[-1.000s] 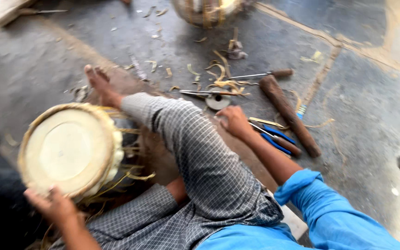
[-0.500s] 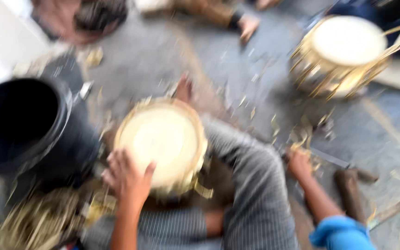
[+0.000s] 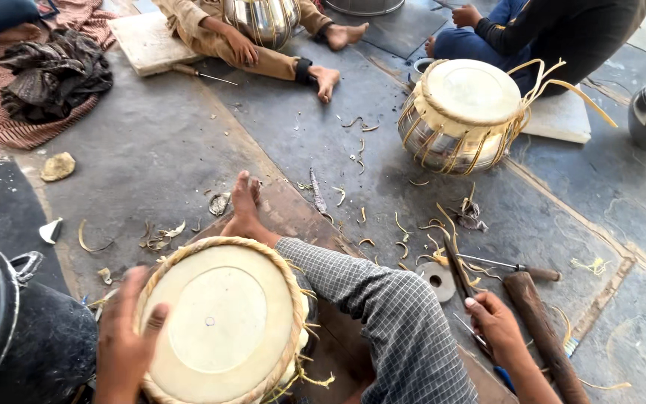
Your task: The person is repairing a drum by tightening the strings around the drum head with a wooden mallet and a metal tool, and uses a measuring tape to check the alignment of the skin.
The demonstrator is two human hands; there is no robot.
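left hand [image 3: 122, 346] on drum [image 3: 222, 320] rim, right hand [image 3: 496, 322] beside mallet [image 3: 543, 333]

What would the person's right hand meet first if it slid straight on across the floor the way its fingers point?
The right hand points up and left. First in that line, apparently, is the small round disc on the floor, beside the dark blade-like tool. Depth is hard to judge.

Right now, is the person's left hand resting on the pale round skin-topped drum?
Yes, the left hand lies on the rim of the pale round drum.
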